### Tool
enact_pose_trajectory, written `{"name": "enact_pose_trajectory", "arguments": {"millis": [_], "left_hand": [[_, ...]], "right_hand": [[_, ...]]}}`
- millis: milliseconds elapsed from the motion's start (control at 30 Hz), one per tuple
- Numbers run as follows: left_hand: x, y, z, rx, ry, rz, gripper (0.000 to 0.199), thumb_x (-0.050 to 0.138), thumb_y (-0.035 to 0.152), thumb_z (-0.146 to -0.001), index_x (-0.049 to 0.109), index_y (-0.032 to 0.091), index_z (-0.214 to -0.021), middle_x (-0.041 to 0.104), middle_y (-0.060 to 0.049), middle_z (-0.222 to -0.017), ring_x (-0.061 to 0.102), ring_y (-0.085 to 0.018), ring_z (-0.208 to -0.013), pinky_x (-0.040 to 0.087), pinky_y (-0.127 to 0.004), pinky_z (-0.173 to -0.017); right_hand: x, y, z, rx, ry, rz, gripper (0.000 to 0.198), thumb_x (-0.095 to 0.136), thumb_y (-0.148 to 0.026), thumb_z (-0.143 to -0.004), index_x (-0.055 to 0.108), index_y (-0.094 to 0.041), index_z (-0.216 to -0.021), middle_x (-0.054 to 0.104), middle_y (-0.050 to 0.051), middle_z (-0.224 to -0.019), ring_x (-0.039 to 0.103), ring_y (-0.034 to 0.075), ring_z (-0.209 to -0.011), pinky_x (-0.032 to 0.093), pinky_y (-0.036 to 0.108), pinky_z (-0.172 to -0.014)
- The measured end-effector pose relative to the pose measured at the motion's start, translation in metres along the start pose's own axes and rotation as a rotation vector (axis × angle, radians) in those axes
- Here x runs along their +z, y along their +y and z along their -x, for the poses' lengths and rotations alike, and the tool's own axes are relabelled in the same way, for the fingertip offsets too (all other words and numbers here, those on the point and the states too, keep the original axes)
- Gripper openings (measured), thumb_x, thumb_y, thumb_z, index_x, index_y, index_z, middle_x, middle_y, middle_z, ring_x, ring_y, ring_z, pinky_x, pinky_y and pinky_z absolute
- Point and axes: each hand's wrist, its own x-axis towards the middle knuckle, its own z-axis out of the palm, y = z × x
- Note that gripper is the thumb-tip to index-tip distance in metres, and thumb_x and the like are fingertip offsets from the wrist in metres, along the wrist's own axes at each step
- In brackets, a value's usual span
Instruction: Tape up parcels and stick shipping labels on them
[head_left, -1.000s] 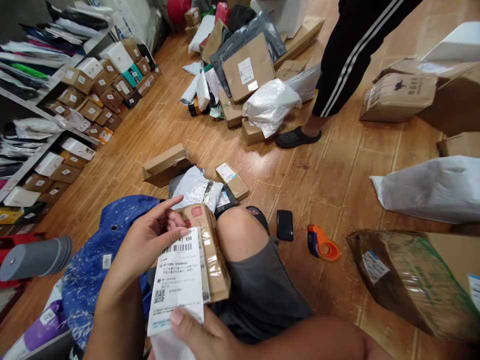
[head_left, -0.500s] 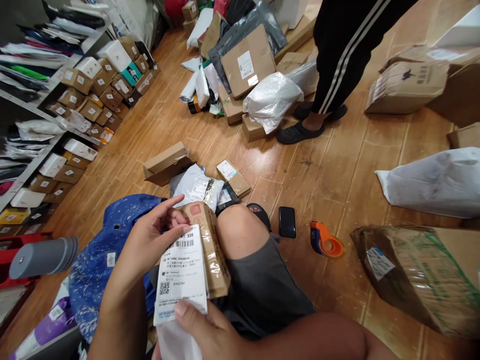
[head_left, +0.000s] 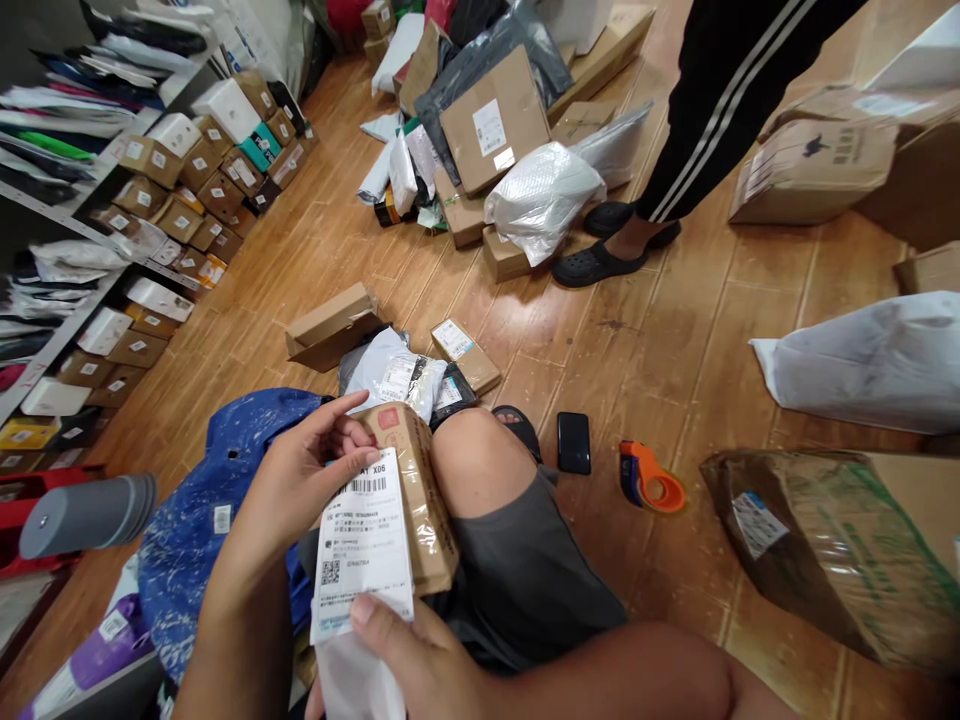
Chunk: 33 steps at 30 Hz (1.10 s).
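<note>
A white printed shipping label (head_left: 367, 545) with a barcode and a QR code is stretched between my two hands. My left hand (head_left: 326, 455) pinches its upper edge between thumb and forefinger, the other fingers curled loosely. At the lower end my right hand (head_left: 405, 645) grips the label, thumb on top, where pale backing paper (head_left: 356, 680) hangs down. Behind the label a taped brown cardboard box (head_left: 424, 500) with a red printed mark rests against my leg, partly hidden by the label. Whether the label touches the box I cannot tell.
A black phone (head_left: 574, 443) and an orange tape dispenser (head_left: 652, 480) lie on the wooden floor. Several parcels (head_left: 397, 375) sit ahead of my knee. Another person's leg (head_left: 720, 110) stands beside a parcel heap (head_left: 495, 120). Shelves of boxes (head_left: 187, 180) line the left; large packages (head_left: 840, 550) lie right.
The other person's leg has shifted to the right, uncovering more of the parcels behind it. My hands and the label have hardly moved.
</note>
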Motion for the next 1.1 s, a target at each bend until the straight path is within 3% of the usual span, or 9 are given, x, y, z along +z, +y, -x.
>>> {"name": "enact_pose_trajectory", "arguments": {"millis": [200, 367, 800, 1100], "left_hand": [[0.0, 0.002, -0.001, 0.005, 0.008, -0.021, 0.064, 0.089, 0.037, -0.087, 0.067, 0.019, -0.144, 0.071, -0.001, -0.092, 0.064, -0.015, -0.078, 0.052, -0.027, -0.07], [0.001, 0.001, -0.002, 0.044, 0.007, -0.042, 0.06, 0.088, 0.033, -0.086, 0.069, 0.018, -0.141, 0.071, -0.001, -0.091, 0.065, -0.016, -0.078, 0.051, -0.028, -0.071], [-0.001, -0.001, 0.003, 0.188, -0.009, -0.16, 0.048, 0.085, 0.028, -0.09, 0.075, 0.019, -0.135, 0.076, -0.005, -0.096, 0.067, -0.018, -0.082, 0.051, -0.03, -0.075], [-0.001, -0.003, -0.004, 0.299, -0.144, -0.123, 0.044, 0.076, 0.021, -0.095, 0.074, 0.018, -0.138, 0.074, -0.005, -0.101, 0.066, -0.017, -0.083, 0.05, -0.029, -0.076]], "right_hand": [[0.0, -0.003, 0.003, -0.012, -0.013, 0.033, 0.09, 0.065, -0.104, -0.067, 0.068, -0.015, -0.081, 0.061, 0.0, -0.062, 0.047, 0.009, -0.044, 0.034, 0.019, -0.039], [-0.003, -0.007, 0.007, 0.032, -0.037, 0.04, 0.092, 0.062, -0.105, -0.069, 0.068, -0.014, -0.077, 0.052, -0.004, -0.053, 0.037, 0.006, -0.037, 0.019, 0.019, -0.032], [-0.013, 0.0, 0.017, 0.11, 0.017, 0.101, 0.09, 0.057, -0.101, -0.08, 0.072, -0.012, -0.083, 0.045, -0.008, -0.041, 0.028, 0.006, -0.029, 0.019, 0.021, -0.03], [0.0, -0.059, 0.05, 0.118, 0.045, -0.047, 0.056, 0.078, -0.069, -0.089, 0.071, -0.014, -0.081, 0.037, -0.011, -0.045, 0.014, 0.001, -0.033, 0.013, 0.015, -0.033]]}}
